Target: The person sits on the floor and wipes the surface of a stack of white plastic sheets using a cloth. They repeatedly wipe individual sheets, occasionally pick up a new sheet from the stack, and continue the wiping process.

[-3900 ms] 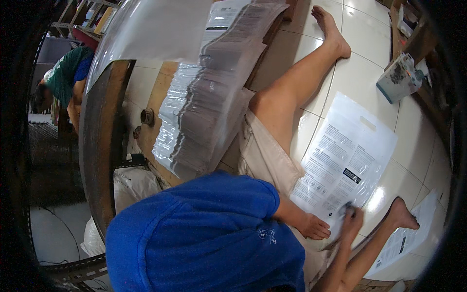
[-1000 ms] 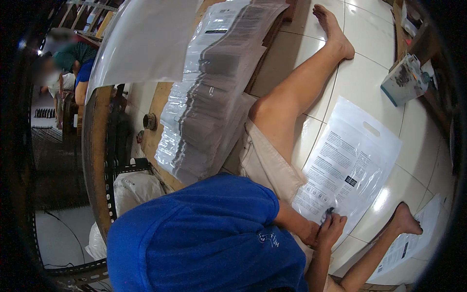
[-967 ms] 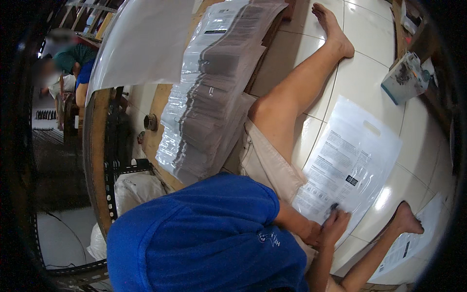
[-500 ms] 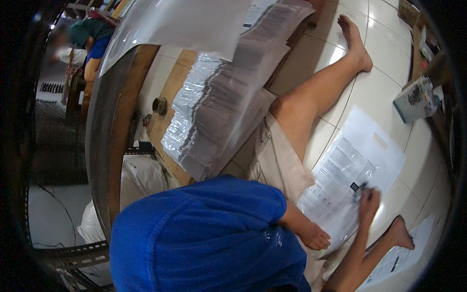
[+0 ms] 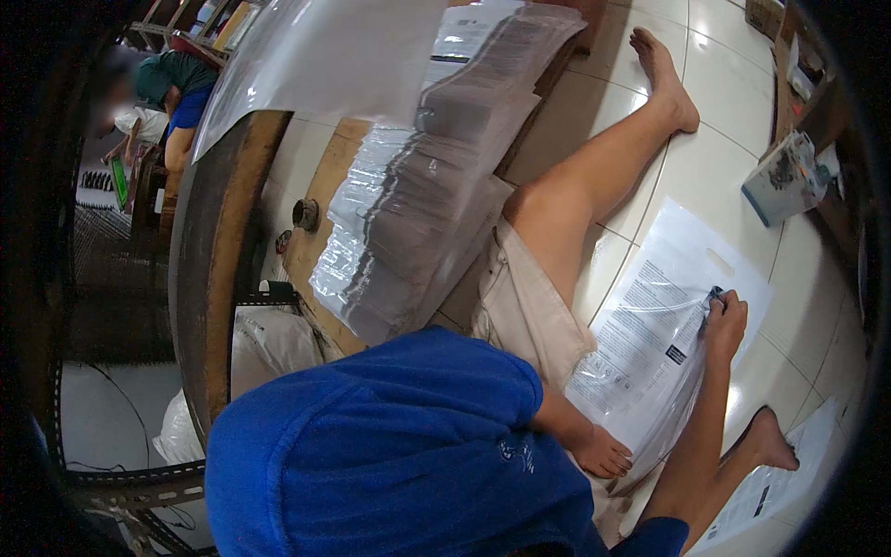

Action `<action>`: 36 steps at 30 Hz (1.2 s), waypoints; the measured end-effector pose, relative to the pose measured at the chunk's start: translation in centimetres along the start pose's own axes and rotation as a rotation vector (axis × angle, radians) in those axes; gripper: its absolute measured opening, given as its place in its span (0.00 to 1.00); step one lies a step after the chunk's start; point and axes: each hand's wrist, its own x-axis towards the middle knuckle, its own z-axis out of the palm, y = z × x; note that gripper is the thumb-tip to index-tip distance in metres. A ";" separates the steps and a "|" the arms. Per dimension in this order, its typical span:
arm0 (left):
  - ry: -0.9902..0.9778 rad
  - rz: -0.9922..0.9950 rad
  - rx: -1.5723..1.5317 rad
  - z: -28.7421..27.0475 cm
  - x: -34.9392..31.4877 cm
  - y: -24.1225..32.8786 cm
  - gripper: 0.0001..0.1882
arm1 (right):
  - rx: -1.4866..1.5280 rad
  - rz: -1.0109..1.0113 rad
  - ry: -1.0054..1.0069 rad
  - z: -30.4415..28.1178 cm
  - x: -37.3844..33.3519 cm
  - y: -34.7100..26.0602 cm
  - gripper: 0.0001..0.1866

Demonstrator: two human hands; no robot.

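Observation:
A printed clear plastic bag [image 5: 640, 306] with a cut-out handle slot lies flat on the tiled floor, between my spread legs. My right hand [image 5: 726, 325] is closed round a small dark wad [image 5: 713, 297], perhaps a cloth, pressed on the bag just below its slot. Its full shape is hidden by my fingers. My left hand [image 5: 603, 453] rests flat at the bag's near edge, fingers stretched out, holding nothing. Beneath my right foot [image 5: 772, 441] lies another printed plastic bag [image 5: 770, 497].
To the left, a thick pile of printed plastic bags [image 5: 408, 213] lies on a wooden board [image 5: 325, 186]. A clear plastic sheet [image 5: 325, 65] hangs over a curved wooden edge [image 5: 223, 241]. A stained white container [image 5: 789, 176] stands at the right. Another person [image 5: 176, 88] is at the far left.
My right hand has slid up the bag with the dark wad, from the middle of the print toward the handle slot. My left hand stays in place.

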 end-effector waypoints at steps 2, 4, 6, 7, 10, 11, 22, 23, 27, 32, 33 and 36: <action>0.015 -0.001 0.062 -0.8 -0.3 -0.1 0.30 | 0.082 -0.030 -0.044 0.2 0.6 0.2 0.09; 0.066 -0.014 0.145 -1.2 -0.7 -0.1 0.29 | 0.156 -0.048 -0.078 0.5 -2.9 1.1 0.10; 0.057 -0.070 0.098 -1.3 -0.5 0.2 0.28 | 0.046 -0.047 -0.188 -0.1 -10.1 0.8 0.11; 0.054 -0.086 0.069 -1.3 -0.1 0.3 0.28 | 0.002 -0.133 -0.070 1.1 -15.1 2.7 0.10; -0.004 -0.115 -0.021 -1.1 0.3 0.5 0.28 | 0.132 0.151 -0.330 0.5 -22.3 -1.5 0.07; -0.013 -0.133 -0.030 -1.3 0.3 0.5 0.28 | 0.096 0.114 -0.283 0.8 -21.2 -1.8 0.07; 0.063 -0.026 0.007 -0.2 -0.1 0.1 0.26 | 0.073 -0.035 -0.035 0.8 1.0 -1.1 0.08; 0.074 -0.017 0.014 -0.1 -0.2 0.0 0.26 | 0.093 -0.065 -0.061 0.1 -0.2 -0.8 0.08; 0.016 -0.189 -0.220 -1.3 0.1 0.4 0.24 | -0.017 -0.217 -0.058 1.3 -13.3 1.1 0.05; -0.053 -0.213 -0.335 -1.1 0.7 0.7 0.24 | 0.043 -0.081 -0.173 1.1 -19.7 -1.8 0.08; -0.018 -0.180 -0.219 -0.3 0.4 0.9 0.24 | 0.027 -0.081 -0.150 1.3 -18.2 -1.9 0.07; 0.053 -0.097 0.008 0.1 0.1 0.7 0.22 | 0.041 -0.195 -0.055 1.7 -10.3 -1.2 0.07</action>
